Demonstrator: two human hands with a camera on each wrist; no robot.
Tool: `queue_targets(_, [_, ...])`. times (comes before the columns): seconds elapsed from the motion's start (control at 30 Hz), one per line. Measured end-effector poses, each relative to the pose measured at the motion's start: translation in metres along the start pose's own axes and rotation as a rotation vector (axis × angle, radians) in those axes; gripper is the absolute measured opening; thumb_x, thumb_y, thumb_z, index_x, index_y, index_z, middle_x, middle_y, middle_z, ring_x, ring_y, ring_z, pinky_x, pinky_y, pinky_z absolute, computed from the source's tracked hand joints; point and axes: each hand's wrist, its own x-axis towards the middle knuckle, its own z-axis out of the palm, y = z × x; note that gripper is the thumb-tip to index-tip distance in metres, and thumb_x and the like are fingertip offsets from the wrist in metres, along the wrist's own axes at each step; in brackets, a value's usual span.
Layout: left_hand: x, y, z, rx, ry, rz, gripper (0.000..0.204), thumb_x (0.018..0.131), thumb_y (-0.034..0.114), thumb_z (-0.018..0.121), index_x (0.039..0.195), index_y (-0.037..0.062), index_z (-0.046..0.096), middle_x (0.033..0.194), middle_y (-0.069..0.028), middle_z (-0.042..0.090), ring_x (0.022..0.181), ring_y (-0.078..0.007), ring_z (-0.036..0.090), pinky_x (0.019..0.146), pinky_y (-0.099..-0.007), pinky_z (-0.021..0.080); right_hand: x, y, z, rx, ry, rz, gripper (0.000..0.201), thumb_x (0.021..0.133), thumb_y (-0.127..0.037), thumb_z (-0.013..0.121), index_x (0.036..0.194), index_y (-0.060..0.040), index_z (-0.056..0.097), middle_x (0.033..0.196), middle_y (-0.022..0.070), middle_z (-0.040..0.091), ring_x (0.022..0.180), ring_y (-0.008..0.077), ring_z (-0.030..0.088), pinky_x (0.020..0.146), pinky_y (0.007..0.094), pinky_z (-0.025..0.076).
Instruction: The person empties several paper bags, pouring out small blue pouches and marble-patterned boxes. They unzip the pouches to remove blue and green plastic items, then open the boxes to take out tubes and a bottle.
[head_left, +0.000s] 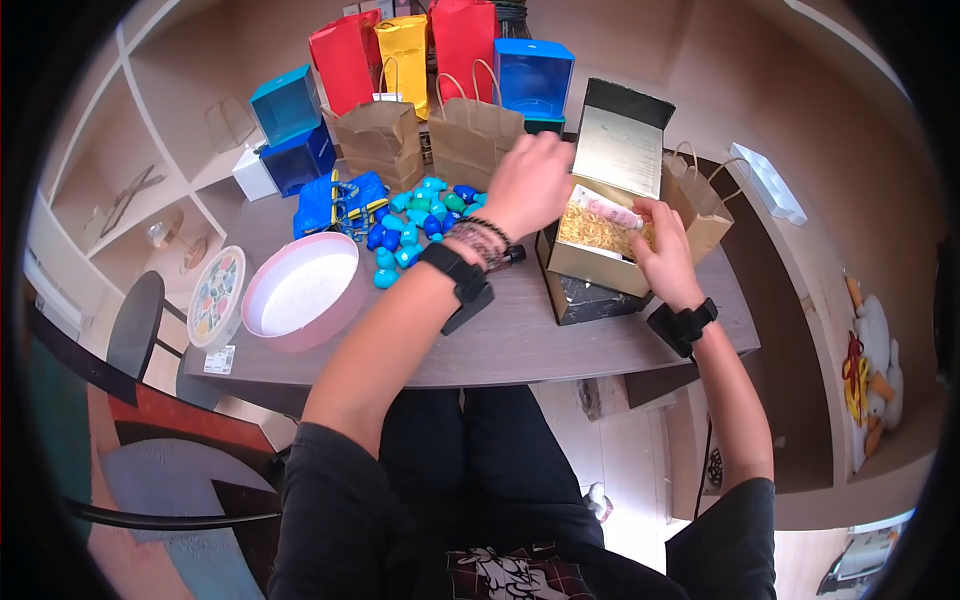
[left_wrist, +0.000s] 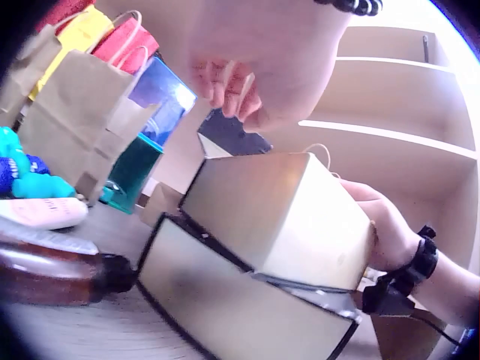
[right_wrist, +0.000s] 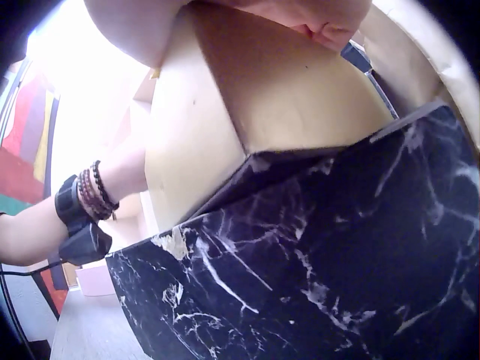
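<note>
A gold box (head_left: pixel 590 262) with its lid raised stands on a black marbled box (head_left: pixel 590 302). Inside lie shredded yellow filler (head_left: pixel 592 232) and a pink-and-white tube (head_left: pixel 612 210). My right hand (head_left: pixel 670 255) grips the gold box's right side, fingers curled over the rim near the tube's end; in the right wrist view its fingers (right_wrist: pixel 334 30) lie along the top edge. My left hand (head_left: pixel 535 185) is above the box's left side, in front of the raised lid. Seen in the left wrist view, its fingers (left_wrist: pixel 229 86) hang loosely curled, with nothing visible in them.
Small blue and turquoise items (head_left: pixel 415 220) lie left of the boxes, with a brown bottle (left_wrist: pixel 52 274) nearby. Paper bags (head_left: pixel 470 145) and a blue clear-fronted box (head_left: pixel 535 80) stand behind. A pink round tin (head_left: pixel 345 300) and its floral lid (head_left: pixel 215 300) occupy the left.
</note>
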Motion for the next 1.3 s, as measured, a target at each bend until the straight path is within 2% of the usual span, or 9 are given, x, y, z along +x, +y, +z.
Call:
queue_targets(0.13, [0.021, 0.019, 0.034, -0.077, -0.329, 0.109, 0.017, 0.074, 0.014, 0.059, 0.088, 0.0044, 0.063, 0.090, -0.0122, 0.062, 0.092, -0.0291, 0.055, 0.080, -0.0377, 0.047, 0.000, 0.001, -0.001, 0.017, 0.003, -0.002, 0.033, 0.074, -0.004, 0.054, 0.107, -0.0010, 0.048, 0.101, 0.0148, 0.054, 0.097, 0.0308, 0.049, 0.085, 0.0381, 0.039])
queue_targets(0.23, [0.028, 0.034, 0.038, 0.057, -0.527, 0.035, 0.017, 0.075, 0.015, 0.060, 0.087, 0.0054, 0.066, 0.092, -0.0127, 0.063, 0.095, -0.0286, 0.056, 0.080, -0.0381, 0.048, 0.000, 0.001, -0.002, 0.022, 0.006, -0.016, 0.033, 0.074, -0.004, 0.054, 0.106, -0.0011, 0.048, 0.100, 0.0150, 0.054, 0.096, 0.0310, 0.049, 0.084, 0.0382, 0.040])
queue_targets(0.6, [0.024, 0.035, 0.036, 0.188, -0.466, 0.066, 0.017, 0.072, 0.013, 0.060, 0.084, 0.0030, 0.066, 0.093, -0.0138, 0.060, 0.094, -0.0283, 0.056, 0.078, -0.0396, 0.048, 0.000, 0.005, -0.001, -0.010, -0.002, -0.071, 0.017, 0.075, -0.007, 0.054, 0.091, -0.0012, 0.057, 0.090, 0.0121, 0.057, 0.092, 0.0296, 0.049, 0.082, 0.0378, 0.040])
queue_targets(0.7, [0.026, 0.032, 0.019, 0.055, -0.107, 0.006, 0.021, 0.077, 0.019, 0.057, 0.084, -0.0006, 0.058, 0.088, -0.0160, 0.054, 0.089, -0.0314, 0.055, 0.074, -0.0426, 0.047, 0.000, 0.004, -0.002, -0.013, 0.002, -0.066, 0.018, 0.075, -0.008, 0.053, 0.091, -0.0015, 0.057, 0.091, 0.0120, 0.057, 0.092, 0.0296, 0.049, 0.082, 0.0379, 0.040])
queue_targets(0.8, [0.019, 0.033, -0.016, 0.034, -0.014, -0.152, 0.021, 0.079, 0.020, 0.055, 0.083, -0.0010, 0.053, 0.085, -0.0168, 0.052, 0.079, -0.0357, 0.055, 0.068, -0.0452, 0.046, 0.000, 0.001, -0.003, -0.010, -0.006, -0.037, 0.018, 0.076, -0.008, 0.053, 0.092, -0.0014, 0.057, 0.092, 0.0119, 0.058, 0.093, 0.0296, 0.049, 0.082, 0.0378, 0.040])
queue_targets(1.03, [-0.072, 0.004, -0.063, 0.242, -0.288, -0.367, 0.024, 0.078, 0.021, 0.055, 0.086, -0.0019, 0.052, 0.084, -0.0173, 0.052, 0.080, -0.0361, 0.057, 0.061, -0.0477, 0.046, 0.001, 0.001, -0.003, -0.012, -0.012, -0.028, 0.019, 0.076, -0.009, 0.052, 0.093, -0.0008, 0.058, 0.094, 0.0116, 0.059, 0.094, 0.0295, 0.049, 0.084, 0.0375, 0.040])
queue_targets(1.1, [-0.100, -0.007, -0.057, 0.362, -0.424, -0.342, 0.030, 0.078, 0.026, 0.059, 0.090, -0.0011, 0.053, 0.086, -0.0160, 0.051, 0.081, -0.0342, 0.055, 0.064, -0.0456, 0.045, 0.000, 0.000, -0.003, -0.017, -0.014, -0.019, 0.019, 0.076, -0.009, 0.052, 0.093, -0.0009, 0.058, 0.094, 0.0116, 0.059, 0.094, 0.0294, 0.049, 0.084, 0.0374, 0.040])
queue_targets(1.2, [-0.108, 0.009, -0.054, 0.326, -0.207, -0.237, 0.038, 0.077, 0.032, 0.063, 0.094, -0.0005, 0.053, 0.090, -0.0146, 0.050, 0.083, -0.0320, 0.052, 0.068, -0.0416, 0.044, 0.001, 0.001, -0.002, -0.034, -0.019, -0.019, 0.019, 0.076, -0.008, 0.052, 0.093, -0.0012, 0.058, 0.094, 0.0117, 0.059, 0.094, 0.0293, 0.050, 0.084, 0.0374, 0.040])
queue_targets(1.3, [-0.115, 0.049, -0.050, 0.109, -0.317, -0.064, 0.040, 0.077, 0.035, 0.064, 0.094, 0.0001, 0.053, 0.092, -0.0140, 0.048, 0.084, -0.0310, 0.049, 0.071, -0.0389, 0.043, 0.002, 0.002, -0.004, -0.048, -0.033, -0.010, 0.020, 0.076, -0.008, 0.052, 0.093, -0.0016, 0.058, 0.094, 0.0119, 0.059, 0.095, 0.0292, 0.050, 0.085, 0.0374, 0.040])
